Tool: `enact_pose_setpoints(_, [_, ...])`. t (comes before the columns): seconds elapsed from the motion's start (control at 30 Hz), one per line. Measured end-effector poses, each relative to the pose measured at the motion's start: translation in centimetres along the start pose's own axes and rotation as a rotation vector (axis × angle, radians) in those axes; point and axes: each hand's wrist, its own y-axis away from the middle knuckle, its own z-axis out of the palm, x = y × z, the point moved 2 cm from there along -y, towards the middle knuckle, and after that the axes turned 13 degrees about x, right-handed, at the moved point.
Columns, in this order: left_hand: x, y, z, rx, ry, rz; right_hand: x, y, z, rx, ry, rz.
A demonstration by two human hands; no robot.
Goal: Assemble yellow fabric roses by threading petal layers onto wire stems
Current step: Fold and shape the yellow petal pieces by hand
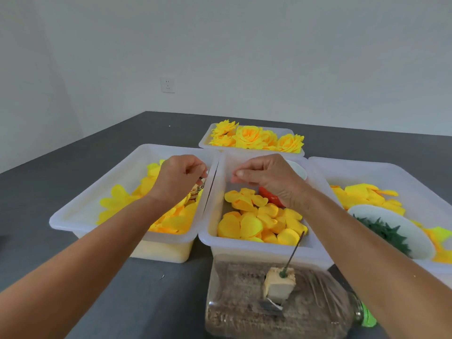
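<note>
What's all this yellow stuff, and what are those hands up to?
A person is making yellow fabric roses. Both hands are raised over white bins of loose petals: the left hand pinches something small I can't make out, and the right hand hovers with fingers curled, apparently holding nothing. A wire stem stands bare in a foam block near the person. Finished roses fill the far bin.

Craft assembly workroom is suggested: sorting bins (pixel 137 237) set on dark table (pixel 49 192), bare wall socket (pixel 167 84) behind.
</note>
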Motion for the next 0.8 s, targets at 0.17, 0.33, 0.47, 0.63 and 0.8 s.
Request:
enact_pose_setpoints(0.17, [2.5,-0.3,2.6,-0.132,-0.045,0.07,2.6,0.6,-3.4,0.087,0.209,0.092])
enact_pose_setpoints(0.33, [3.7,-0.7,6.3,-0.45,-0.326,0.252,4.7,0.8,-4.3,0.005,0.519,0.116])
enact_pose_setpoints(0.47, [3.1,-0.7,8.4,-0.478,-0.459,0.338,5.4,1.0,-4.0,-0.136,0.75,0.138])
enact_pose_setpoints(0.63, [2.0,-0.3,9.1,-0.382,-0.456,0.341,5.5,1.6,-3.7,-0.195,0.786,0.184])
enact_pose_setpoints(0.8, [1.9,-0.3,8.7,-0.345,-0.367,0.311,5.1,1.8,-3.6,-0.065,0.603,0.218])
